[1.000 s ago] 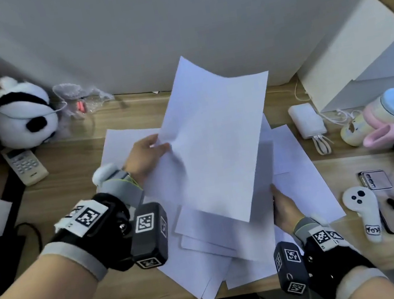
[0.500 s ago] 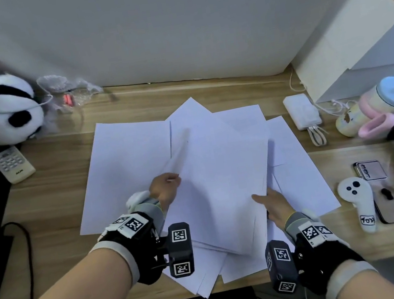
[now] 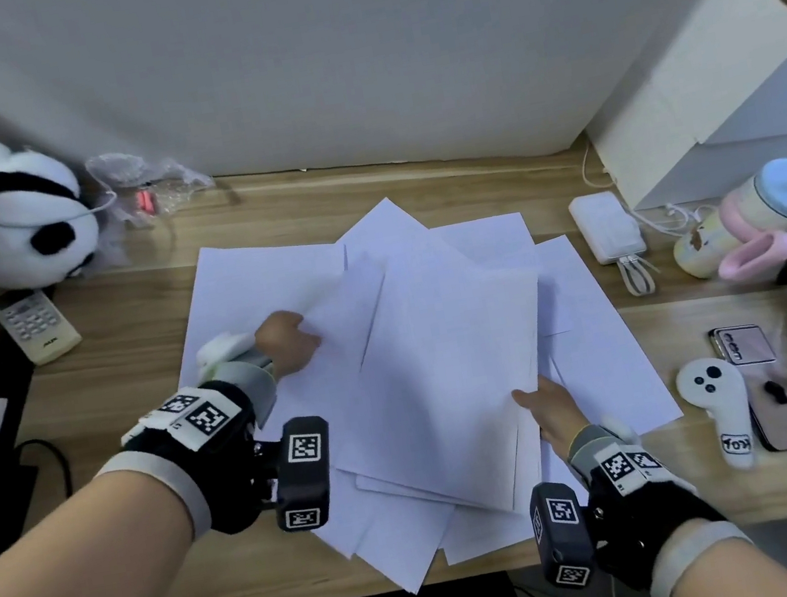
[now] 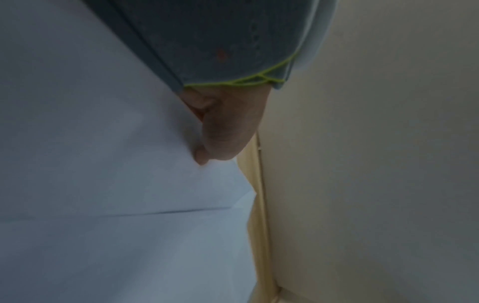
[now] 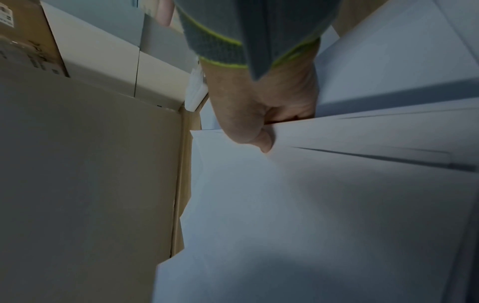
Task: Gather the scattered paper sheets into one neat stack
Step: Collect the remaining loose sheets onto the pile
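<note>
1. Sheets [image 3: 448, 357] are fanned out messy mid-bench [image 3: 138, 341].
2. Left hand [image 3: 287, 342] at 9 o'clock of the pile, fingers pinched on a sheet's edge.
3. Right hand [image 3: 550, 410] at 5 o'clock, thumb on top, fingers clamped on several sheets.

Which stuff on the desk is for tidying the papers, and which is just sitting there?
For the job:
paper sheets
left hand
right hand

Just lying about:
panda toy
remote control
power bank
white controller
two phones
cups
</note>
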A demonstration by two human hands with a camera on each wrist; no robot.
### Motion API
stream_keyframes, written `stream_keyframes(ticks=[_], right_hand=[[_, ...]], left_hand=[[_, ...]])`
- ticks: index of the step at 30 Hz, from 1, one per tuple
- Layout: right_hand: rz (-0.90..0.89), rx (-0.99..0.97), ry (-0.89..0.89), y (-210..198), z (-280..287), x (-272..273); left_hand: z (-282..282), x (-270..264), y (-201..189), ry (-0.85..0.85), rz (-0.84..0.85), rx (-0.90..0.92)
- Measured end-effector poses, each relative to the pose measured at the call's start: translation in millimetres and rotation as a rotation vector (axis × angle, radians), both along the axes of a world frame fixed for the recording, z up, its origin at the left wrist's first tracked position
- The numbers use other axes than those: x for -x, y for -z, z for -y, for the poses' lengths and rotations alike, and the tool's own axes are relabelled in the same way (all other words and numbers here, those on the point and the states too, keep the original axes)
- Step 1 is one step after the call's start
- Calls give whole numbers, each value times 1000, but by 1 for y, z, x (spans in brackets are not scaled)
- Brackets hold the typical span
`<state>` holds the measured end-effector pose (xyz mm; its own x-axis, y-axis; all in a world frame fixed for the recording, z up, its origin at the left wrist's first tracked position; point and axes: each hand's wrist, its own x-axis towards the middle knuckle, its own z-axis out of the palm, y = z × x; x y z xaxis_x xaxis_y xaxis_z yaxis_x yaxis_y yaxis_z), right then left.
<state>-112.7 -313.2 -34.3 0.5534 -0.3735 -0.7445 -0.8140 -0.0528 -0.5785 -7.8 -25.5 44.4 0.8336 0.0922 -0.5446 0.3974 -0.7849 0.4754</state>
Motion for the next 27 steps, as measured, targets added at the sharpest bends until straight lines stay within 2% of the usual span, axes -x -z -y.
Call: stream_keyframes(ticks=[5,8,10,14,17,19,21,24,27], right_hand=[[-14,29,-32,-4,-3,-3],[-2,22,-28,-8,-4,-2],[-1,25,-33,-13,-5,-1],[13,4,-29,-10,-3,0],[-6,-47,1,-7,1,1],[5,-117,78,-18,0,3],[2,-168,140,-18,5,3],[38,-256,237,-17,11,4],[41,-375,285,-12,18,4]], left_hand=[[-29,-31,-50,-218,304,121],[-34,-39,-85,-197,442,324],[-26,-37,-104,-208,426,542],[-5,-28,-122,-195,273,1043],[8,-26,-112,-193,190,1209],[14,-23,-98,-235,144,1212],[18,-20,-79,-324,103,1131],[27,-14,-44,-365,39,924],[35,-8,-8,-313,-22,704]])
